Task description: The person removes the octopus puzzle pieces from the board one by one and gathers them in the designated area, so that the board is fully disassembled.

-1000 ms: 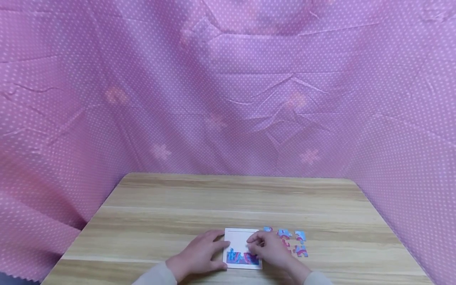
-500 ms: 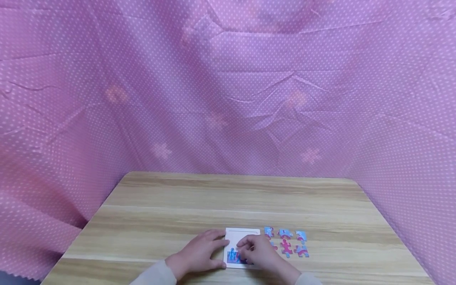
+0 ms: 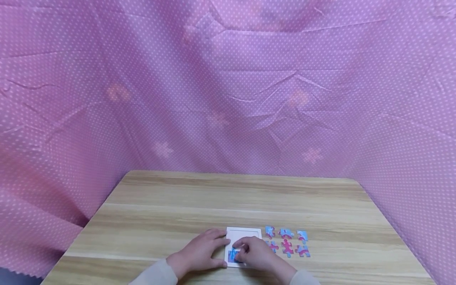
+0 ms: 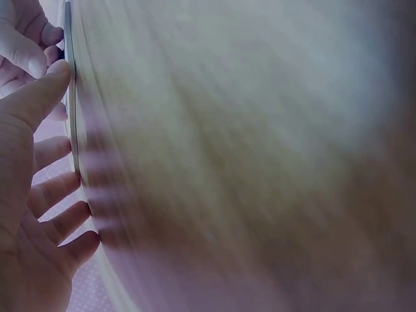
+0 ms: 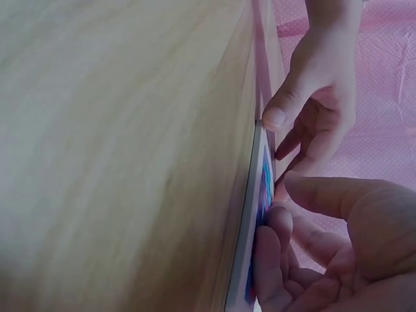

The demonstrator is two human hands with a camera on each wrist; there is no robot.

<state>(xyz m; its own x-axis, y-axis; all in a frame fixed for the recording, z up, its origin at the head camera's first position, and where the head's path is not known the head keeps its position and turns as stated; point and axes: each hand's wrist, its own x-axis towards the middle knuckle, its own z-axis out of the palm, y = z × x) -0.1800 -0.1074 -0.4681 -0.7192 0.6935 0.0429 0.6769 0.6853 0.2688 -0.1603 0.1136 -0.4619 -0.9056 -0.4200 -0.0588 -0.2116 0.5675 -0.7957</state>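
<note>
A white puzzle tray (image 3: pixel 246 228) lies flat near the table's front, with blue and purple jigsaw pieces (image 3: pixel 232 256) in its near row. My left hand (image 3: pixel 199 250) is at the tray's left side. Its fingers and thumb are spread, fingertips touching the edge, as the left wrist view shows. My right hand (image 3: pixel 258 255) is over the near part of the tray, fingers curled, thumb and fingertips pinching at a jigsaw piece (image 5: pixel 265 188) low against the tray. That hand covers most of the row and the tray's near right corner.
Several loose jigsaw pieces, pink and light blue, lie in two rows right of the tray, among them a pink one (image 3: pixel 287 247). The wooden table (image 3: pixel 178 209) extends behind the tray. A pink dotted cloth (image 3: pixel 228 118) hangs around its back and sides.
My right hand has moved left and slightly nearer, from the tray's right side to its near row, uncovering loose pieces at the right. My left hand stays at the tray's left edge.
</note>
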